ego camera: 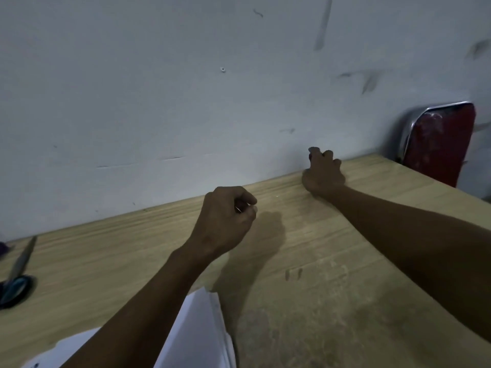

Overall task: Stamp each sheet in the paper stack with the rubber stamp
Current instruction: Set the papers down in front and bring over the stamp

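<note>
At the far left edge of the wooden table [332, 261], a pair of scissors [16, 274] lies flat with its dark handles toward the near side and its blades pointing toward the wall [159, 88]. A small purple item at the extreme left border is cut off and cannot be identified. The paper stack [202, 333] lies at the near edge of the table, centre-left; the left forearm crosses over it and hides much of its top sheet. The left hand [225, 221] hovers above the table beyond the stack, fingers curled inward with nothing visible in them. Its shadow falls on the wood just to its right. The right hand [322, 173] rests at the table's far edge against the wall, fingers curled around a small dark object [314, 150], presumably the rubber stamp, mostly hidden by the fingers. At the far right, a red chair back [438, 139] with a chrome frame stands beyond the table corner.
</note>
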A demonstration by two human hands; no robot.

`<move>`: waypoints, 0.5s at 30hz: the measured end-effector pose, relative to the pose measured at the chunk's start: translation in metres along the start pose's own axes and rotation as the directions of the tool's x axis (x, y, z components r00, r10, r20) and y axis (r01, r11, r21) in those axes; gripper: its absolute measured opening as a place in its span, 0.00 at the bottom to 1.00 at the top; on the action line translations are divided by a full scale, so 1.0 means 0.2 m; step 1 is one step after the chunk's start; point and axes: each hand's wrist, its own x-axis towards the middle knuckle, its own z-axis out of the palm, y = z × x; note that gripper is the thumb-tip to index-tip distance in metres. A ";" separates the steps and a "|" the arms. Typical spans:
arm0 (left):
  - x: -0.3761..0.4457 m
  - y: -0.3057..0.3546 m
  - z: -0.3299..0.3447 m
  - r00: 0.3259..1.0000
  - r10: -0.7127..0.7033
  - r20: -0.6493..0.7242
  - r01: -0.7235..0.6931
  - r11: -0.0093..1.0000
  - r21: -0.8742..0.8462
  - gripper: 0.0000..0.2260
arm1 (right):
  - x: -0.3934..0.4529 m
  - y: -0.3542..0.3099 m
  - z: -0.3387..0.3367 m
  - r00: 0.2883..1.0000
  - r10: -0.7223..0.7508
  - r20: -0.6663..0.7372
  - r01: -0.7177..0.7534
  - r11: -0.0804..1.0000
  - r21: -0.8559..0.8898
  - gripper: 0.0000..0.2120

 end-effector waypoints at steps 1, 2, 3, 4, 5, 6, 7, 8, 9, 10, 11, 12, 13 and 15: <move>0.00 0.00 0.00 1.000 -0.004 -0.002 0.004 1.000 -0.001 0.04 | 0.01 0.01 0.01 1.000 -0.010 -0.023 0.010 1.000 0.018 0.24; 0.00 -0.01 0.00 1.000 -0.006 0.001 0.006 1.000 -0.002 0.04 | 0.02 0.02 0.01 0.999 -0.017 -0.050 0.019 0.999 0.043 0.22; -0.01 0.00 -0.01 1.000 -0.007 0.004 0.007 1.000 -0.002 0.04 | 0.02 0.03 0.01 0.997 -0.022 -0.072 0.027 0.997 0.077 0.20; -0.02 0.00 -0.02 1.000 -0.007 0.004 0.007 1.000 -0.001 0.04 | 0.02 0.04 0.01 0.995 -0.026 -0.091 0.036 0.993 0.114 0.19; -0.02 0.00 -0.02 1.000 -0.010 0.002 0.010 1.000 0.001 0.04 | 0.00 0.05 -0.01 0.995 -0.024 -0.102 0.039 0.988 0.148 0.19; -0.03 0.01 -0.04 1.000 -0.016 -0.005 0.016 1.000 0.002 0.04 | -0.01 0.05 -0.02 0.993 -0.024 -0.113 0.044 0.982 0.181 0.18; -0.05 0.01 -0.05 1.000 -0.025 -0.012 0.025 1.000 0.004 0.04 | -0.04 0.05 -0.04 0.992 -0.023 -0.124 0.051 0.973 0.225 0.17; -0.06 0.02 -0.07 0.999 -0.037 -0.022 0.037 0.999 0.002 0.04 | -0.07 0.04 -0.06 0.990 -0.029 -0.138 0.067 0.957 0.283 0.16; -0.08 0.03 -0.08 0.998 -0.048 -0.028 0.047 0.999 -0.007 0.04 | -0.11 0.03 -0.08 0.989 -0.036 -0.146 0.086 0.932 0.353 0.15; -0.10 0.04 -0.10 0.998 -0.057 -0.028 0.057 0.998 -0.021 0.05 | -0.17 0.01 -0.10 0.989 -0.038 -0.142 0.097 0.895 0.435 0.14; -0.13 0.06 -0.12 0.998 -0.064 -0.024 0.063 0.997 -0.039 0.06 | -0.24 -0.01 -0.14 0.993 -0.037 -0.114 0.091 0.850 0.519 0.13; -0.16 0.08 -0.14 0.997 -0.070 -0.014 0.069 0.996 -0.057 0.08 | -0.33 -0.03 -0.17 0.997 -0.042 -0.064 0.072 0.797 0.599 0.12; -0.20 0.10 -0.16 0.997 -0.079 -0.005 0.078 0.995 -0.066 0.10 | -0.42 -0.05 -0.20 0.999 -0.047 0.001 0.034 0.736 0.676 0.12; -0.28 0.15 -0.20 0.995 -0.095 0.007 0.095 0.994 -0.046 0.17 | -0.61 -0.11 -0.28 0.991 -0.078 0.110 -0.037 0.624 0.781 0.12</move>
